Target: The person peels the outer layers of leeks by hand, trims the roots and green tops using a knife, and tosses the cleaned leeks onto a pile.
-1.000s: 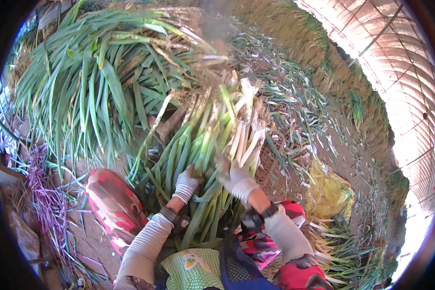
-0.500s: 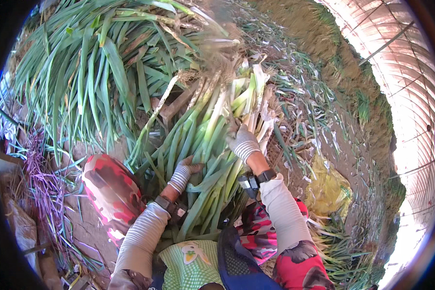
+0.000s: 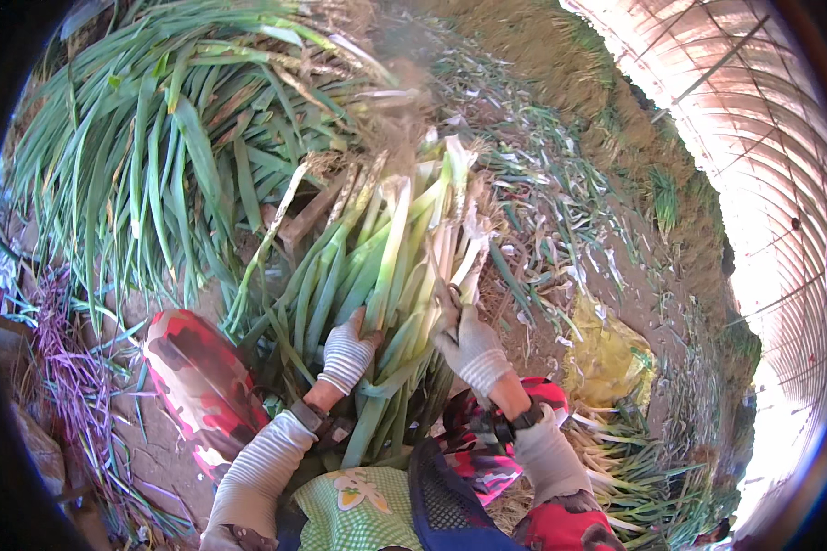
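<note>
Leeks (image 3: 354,262) lie in a loose bundle between my knees, white root ends pointing away and green leaves toward me. My left hand (image 3: 347,354), in a pale striped glove, is closed around a leek stalk (image 3: 390,253) on top of the bundle. My right hand (image 3: 473,344), gloved too, is closed at the bundle's right side, with a small scissors-like tool (image 3: 453,290) showing a dark ring at its fingers. The fingertips and the rest of that tool are partly hidden. Pale stripped stalks (image 3: 455,193) rise just beyond the right hand.
A big heap of leeks (image 3: 147,156) fills the far left. Purple strands (image 3: 73,358) lie at the left. Trimmings (image 3: 542,193) litter the soil on the right, by a yellow sack (image 3: 606,354) and another pile of leeks (image 3: 625,473). A ribbed tunnel wall (image 3: 763,184) curves along the right.
My right hand has come back toward me, away from the white ends. My left hand has moved slightly up and right, onto a stalk. The view has shifted a little.
</note>
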{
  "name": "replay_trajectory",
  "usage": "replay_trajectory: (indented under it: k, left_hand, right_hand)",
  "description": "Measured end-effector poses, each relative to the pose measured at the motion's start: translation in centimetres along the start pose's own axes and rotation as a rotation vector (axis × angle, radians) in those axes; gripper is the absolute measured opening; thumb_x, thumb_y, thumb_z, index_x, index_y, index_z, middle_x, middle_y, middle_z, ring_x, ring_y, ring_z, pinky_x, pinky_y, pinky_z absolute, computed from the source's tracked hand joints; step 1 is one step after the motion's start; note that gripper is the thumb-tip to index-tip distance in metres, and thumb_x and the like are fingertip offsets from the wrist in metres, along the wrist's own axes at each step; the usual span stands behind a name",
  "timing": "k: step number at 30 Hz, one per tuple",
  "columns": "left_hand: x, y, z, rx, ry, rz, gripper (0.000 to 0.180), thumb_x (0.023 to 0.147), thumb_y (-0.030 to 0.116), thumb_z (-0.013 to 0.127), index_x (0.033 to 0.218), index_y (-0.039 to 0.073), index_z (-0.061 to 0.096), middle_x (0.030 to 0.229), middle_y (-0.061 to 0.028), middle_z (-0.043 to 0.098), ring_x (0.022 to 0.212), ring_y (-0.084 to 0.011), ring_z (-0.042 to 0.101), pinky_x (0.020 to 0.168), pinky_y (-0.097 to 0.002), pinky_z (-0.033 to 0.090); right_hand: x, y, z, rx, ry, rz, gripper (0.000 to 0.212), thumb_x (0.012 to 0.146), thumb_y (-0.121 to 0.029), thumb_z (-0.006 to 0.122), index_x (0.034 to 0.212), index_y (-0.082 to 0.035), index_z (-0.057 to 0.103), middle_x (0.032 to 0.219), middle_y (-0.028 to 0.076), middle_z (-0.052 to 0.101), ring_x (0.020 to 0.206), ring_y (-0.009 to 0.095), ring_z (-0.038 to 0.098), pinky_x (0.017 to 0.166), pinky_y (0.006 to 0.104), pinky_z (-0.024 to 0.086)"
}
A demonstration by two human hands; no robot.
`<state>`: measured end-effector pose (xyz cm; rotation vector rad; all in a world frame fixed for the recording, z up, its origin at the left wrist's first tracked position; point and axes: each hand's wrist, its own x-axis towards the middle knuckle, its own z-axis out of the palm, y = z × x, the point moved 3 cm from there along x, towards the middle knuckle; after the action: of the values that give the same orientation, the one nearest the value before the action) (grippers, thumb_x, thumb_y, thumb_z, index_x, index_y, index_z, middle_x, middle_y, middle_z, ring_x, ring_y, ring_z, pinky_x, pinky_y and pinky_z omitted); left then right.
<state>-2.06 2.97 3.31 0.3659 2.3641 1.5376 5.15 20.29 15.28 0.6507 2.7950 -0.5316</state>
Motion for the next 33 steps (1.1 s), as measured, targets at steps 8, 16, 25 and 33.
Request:
replay_trajectory:
  k: [8,16,25,33]
  left_hand:
    - [0.0,-1.1,0.8,0.14,-0.063,-0.061,0.059,0.075,0.029,0.064,0.124,0.001,0.046,0.092,-0.0277,0.06,0.089,-0.0393,0.059,0.078,-0.0411,0.047]
    - [1.4,-5.1,1.6,-0.292,-0.162,-0.067,0.062,0.073,0.021,0.069,0.124,-0.005,0.044,0.104,-0.0238,0.06,0.097,-0.0267,0.06,0.084,-0.0308,0.045]
    - [2.3,-5.2,-0.7,-0.236,-0.206,-0.171,0.051,0.073,0.017,0.07,0.116,-0.004,0.053,0.098,-0.0157,0.064,0.091,-0.02,0.06,0.082,-0.0289,0.045]
    - [9.0,-10.3,-7.7,0.567,0.419,-0.052,0.05,0.07,0.036,0.071,0.111,0.009,0.057,0.093,-0.0188,0.063,0.086,-0.035,0.059,0.079,-0.0397,0.047]
  right_hand:
    - [7.4,-0.6,1.6,-0.003,-0.126,-0.158,0.051,0.079,-0.03,0.06,0.104,0.01,0.042,0.086,0.024,0.061,0.085,0.033,0.062,0.075,0.0383,0.049]
    - [12.5,-1.6,-1.7,0.091,-0.015,-0.003,0.06,0.08,-0.036,0.057,0.115,0.009,0.038,0.098,0.019,0.061,0.087,0.031,0.061,0.08,0.035,0.048]
    - [13.1,-1.9,0.8,0.184,-0.068,-0.158,0.079,0.077,-0.035,0.061,0.126,0.015,0.026,0.082,0.023,0.059,0.077,0.032,0.06,0.072,0.0354,0.049]
    - [10.2,-1.8,2.3,0.178,-0.153,-0.114,0.057,0.076,-0.034,0.066,0.105,0.008,0.041,0.079,0.02,0.059,0.074,0.03,0.061,0.065,0.0347,0.049]
